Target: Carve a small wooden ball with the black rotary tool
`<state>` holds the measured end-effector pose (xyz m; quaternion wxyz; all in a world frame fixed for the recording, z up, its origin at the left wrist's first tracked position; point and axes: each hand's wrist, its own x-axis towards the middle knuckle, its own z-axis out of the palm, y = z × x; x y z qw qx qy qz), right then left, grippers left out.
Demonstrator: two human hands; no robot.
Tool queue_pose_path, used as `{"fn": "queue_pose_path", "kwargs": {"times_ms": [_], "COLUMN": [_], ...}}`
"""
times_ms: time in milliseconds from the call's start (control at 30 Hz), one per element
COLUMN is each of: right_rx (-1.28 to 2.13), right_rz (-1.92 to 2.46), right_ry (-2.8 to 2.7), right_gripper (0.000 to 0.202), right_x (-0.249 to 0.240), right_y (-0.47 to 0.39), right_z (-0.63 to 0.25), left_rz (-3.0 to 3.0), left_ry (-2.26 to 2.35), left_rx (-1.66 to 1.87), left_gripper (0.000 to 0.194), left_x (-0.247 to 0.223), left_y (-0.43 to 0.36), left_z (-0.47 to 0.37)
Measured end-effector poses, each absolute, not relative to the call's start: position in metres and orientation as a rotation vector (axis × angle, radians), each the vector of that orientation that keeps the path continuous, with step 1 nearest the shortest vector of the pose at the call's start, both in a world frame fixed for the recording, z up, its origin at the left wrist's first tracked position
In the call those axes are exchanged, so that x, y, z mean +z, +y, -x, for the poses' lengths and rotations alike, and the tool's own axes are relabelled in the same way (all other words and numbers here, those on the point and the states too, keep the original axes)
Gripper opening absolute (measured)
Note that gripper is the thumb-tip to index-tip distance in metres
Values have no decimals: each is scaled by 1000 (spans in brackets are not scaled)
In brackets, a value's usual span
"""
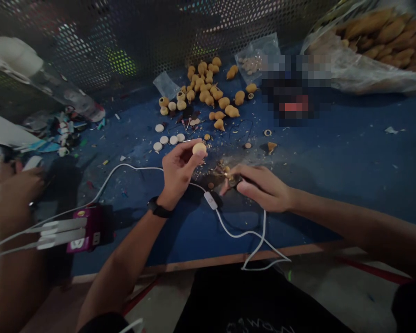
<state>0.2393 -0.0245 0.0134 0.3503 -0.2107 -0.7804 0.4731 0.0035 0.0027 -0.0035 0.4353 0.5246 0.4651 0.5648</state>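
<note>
My left hand (177, 169), with a black band at the wrist, pinches a round pale-yellow piece (199, 148) above the blue table. To its right, my right hand (263, 187) is closed around a dark-handled tool (239, 181). The tool's far end is blurred, so its kind is unclear. Pale crumbs (222, 169) lie scattered under and between my hands. Several flat white discs (174, 139) rest just beyond my left hand. Small tan gourds (208, 90) form a pile farther back, with a few cut open at its left side.
A white cord with an inline switch (211, 200) loops toward the table's front edge (180, 266). Plugs fill a magenta power block (86, 229) at left. Another person's hand (12, 194) works beyond it. A tilted bottle (67, 90) and a plastic bag of brown pods (353, 69) stand behind.
</note>
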Motion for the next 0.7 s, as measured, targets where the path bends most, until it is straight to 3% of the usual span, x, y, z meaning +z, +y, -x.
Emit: {"fn": "queue_pose_path", "kwargs": {"times_ms": [267, 533, 700], "right_rx": [931, 439, 426], "right_rz": [330, 296, 295], "right_ry": [-2351, -2496, -2500], "right_gripper": [32, 45, 44], "right_x": [5, 7, 6], "right_y": [-29, -40, -41], "right_z": [-234, -225, -223], "left_rz": [-1294, -1180, -1079], "left_ry": [1118, 899, 823], "left_rx": [1358, 1284, 1224], "left_gripper": [35, 38, 29], "left_x": [-7, 2, 7], "left_y": [6, 3, 1], "left_z": [-1, 0, 0]}}
